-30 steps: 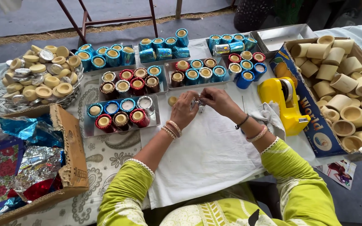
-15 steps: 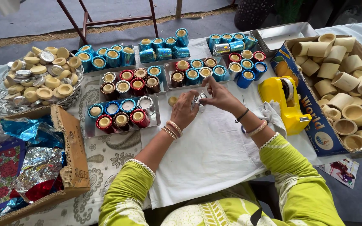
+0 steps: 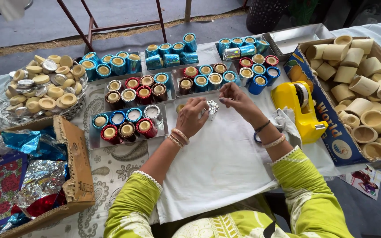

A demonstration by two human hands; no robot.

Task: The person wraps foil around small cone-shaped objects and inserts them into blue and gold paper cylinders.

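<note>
Head view, looking down on a worktop spread with a white cloth [image 3: 225, 163]. The left hand [image 3: 192, 117] and the right hand [image 3: 237, 98] meet over the far part of the cloth; both pinch a small cup wrapped in silver foil [image 3: 212, 107], held between the fingertips just above the cloth.

Progress, judged from the layout: many cups are already covered. Foil-wrapped cups in blue, red, brown and silver stand in a near tray [image 3: 94, 137] and in further trays [image 3: 178, 88] beyond the hands, and loose blue ones [image 3: 115, 64] stand in rows at the far edge. A good deal seems left: a cardboard box [image 3: 331, 128] at right is full of bare cream cups [image 3: 362, 79], and a glass bowl [image 3: 5, 112] at far left holds more small plain pieces. Foil sheets [image 3: 34, 143] in blue, silver and red lie in a box at near left. A yellow tape dispenser [image 3: 303, 110] stands just right of the right hand.

Hard to make out: how fully the foil is closed round the held cup. An empty metal tray [image 3: 296, 37] sits at far right; the right box is cut off by the picture edge.
</note>
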